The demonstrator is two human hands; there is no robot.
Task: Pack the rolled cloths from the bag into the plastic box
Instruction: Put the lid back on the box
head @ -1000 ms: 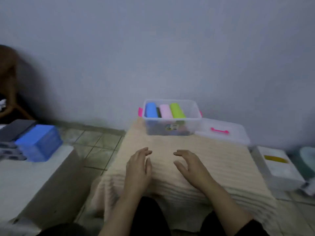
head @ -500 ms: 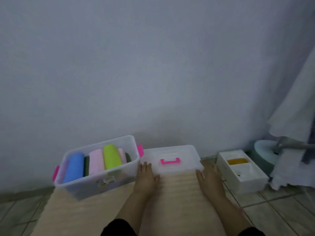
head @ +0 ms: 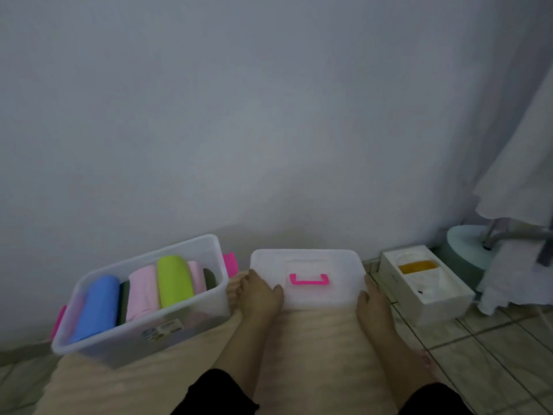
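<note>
At the far left the plastic box (head: pixel 140 307) sits on the beige ribbed cover (head: pixel 314 354), open-topped and already filled with rolled cloths (head: pixel 173 284): blue, dark green, pink, lime, pink and another dark one side by side. A pink latch (head: pixel 229 262) sticks out at its right end. The bag is nowhere in view.

Just right of the box, the left hand (head: pixel 259 295) lies on the left edge of the clear lid (head: pixel 306 277), thumb on top; whether the fingers curl under that edge is hidden. The pink handle (head: pixel 309 280) sits mid-lid. The right hand (head: pixel 372 304) presses against the lid's right edge, fingers fairly straight.

The step in hand looks like closing the box. It wants an even lift from both sides (the lid is wide and probably flexes), then keeping it level and lining up the corners before pressing down to the latches.

Further right stands a white carton (head: pixel 431 292) on the tiled floor.
</note>
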